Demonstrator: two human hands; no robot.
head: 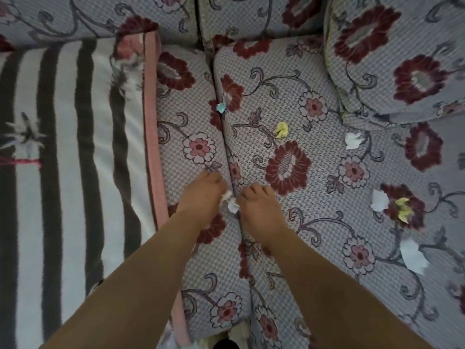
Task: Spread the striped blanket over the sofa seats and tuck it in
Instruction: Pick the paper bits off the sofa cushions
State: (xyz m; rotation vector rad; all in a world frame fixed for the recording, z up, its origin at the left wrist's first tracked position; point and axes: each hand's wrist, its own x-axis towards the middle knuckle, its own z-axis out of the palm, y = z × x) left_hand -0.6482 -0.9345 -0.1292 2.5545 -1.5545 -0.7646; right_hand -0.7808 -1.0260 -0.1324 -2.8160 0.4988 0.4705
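1. Pinching white paper scraps (230,201), both hands work at the seam (227,149) between two seat cushions: the left hand (201,197) has its fingers curled down with a white scrap at their tips, and the right hand (259,207) has its fingers bent just beside another white scrap. Whether the right hand truly grasps that scrap cannot be told.
2. Striped blanket (70,152) lies over the left seat only, its dark and white bands running away from the viewer.
3. Its pink border (152,137) forms the right edge, stopping on the middle cushion (186,114) well short of the seam; the far end of the blanket meets the foot of the back cushions (100,18).
4. Right of the pink border, the flowered upholstery is uncovered across the rest of the middle cushion and all of the right cushion (314,152).
5. Loose scraps lie on that bare stretch: a blue one (221,107) at the seam, a yellow one (281,129) near the cushion's middle, white ones (353,140) (379,200) (412,255) further right, and a yellow-green one (402,210).
6. A round flowered bolster (402,66) sits at the far right corner, overhanging the right cushion.
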